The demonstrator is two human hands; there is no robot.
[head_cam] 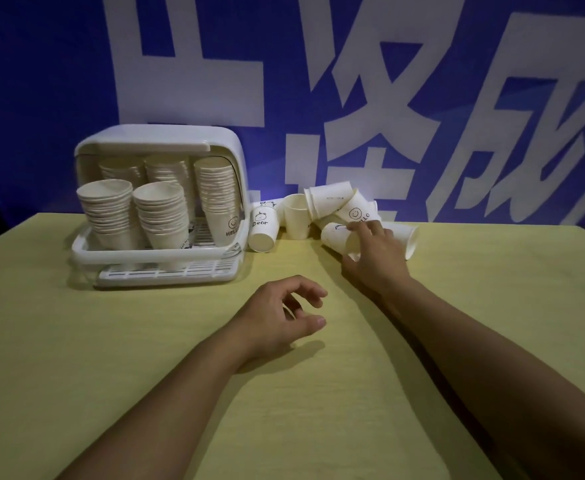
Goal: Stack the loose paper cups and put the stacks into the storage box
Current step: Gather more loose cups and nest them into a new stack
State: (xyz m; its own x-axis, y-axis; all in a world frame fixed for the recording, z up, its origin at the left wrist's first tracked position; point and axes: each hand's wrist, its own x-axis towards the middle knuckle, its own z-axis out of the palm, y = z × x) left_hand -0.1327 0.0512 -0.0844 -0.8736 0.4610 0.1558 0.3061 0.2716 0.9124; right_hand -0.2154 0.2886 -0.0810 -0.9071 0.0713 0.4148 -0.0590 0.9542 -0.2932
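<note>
Paper cup (pixel 340 237) gripped by right hand (pixel 376 258); left hand (pixel 284 315) loosely curled, empty, mid-table (pixel 111 341).

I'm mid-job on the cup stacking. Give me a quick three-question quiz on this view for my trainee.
1. True or false: the left hand holds a cup.
2. Which loose cup does the right hand grip? A) the upright cup B) the tipped cup at the near edge of the pile C) the Bear cup
3. Fill in: the stacks of cups stand inside the open ____.

Key:
1. False; it is over the table, fingers loosely curled, holding nothing.
2. B
3. storage box
</note>
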